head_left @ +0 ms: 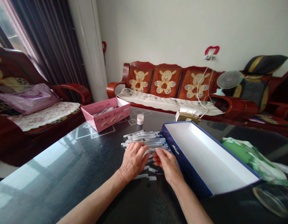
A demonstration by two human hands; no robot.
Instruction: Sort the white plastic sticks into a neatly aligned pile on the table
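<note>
Closely, left hand [134,158] and right hand [166,160] meet over white pen-like tubes [145,136]

On the dark glossy table [76,174], the white pen-like tubes lie in a loose heap beneath and just beyond the fingers, most running left to right. The right hand is narrowed to a pinch of thumb and forefinger on one pale tube [150,150]. The left hand curves over the heap's left part, fingers bent toward that tube; whether it grips, I cannot tell. Short pale pieces [152,170] lie on the near side. Just right of the heap stands a blue box [210,155] with a white inside. Farther off, left, a pink carton [112,117] holds similar tubes [107,110]; a small white tub [140,119] stands beyond the heap.
</note>
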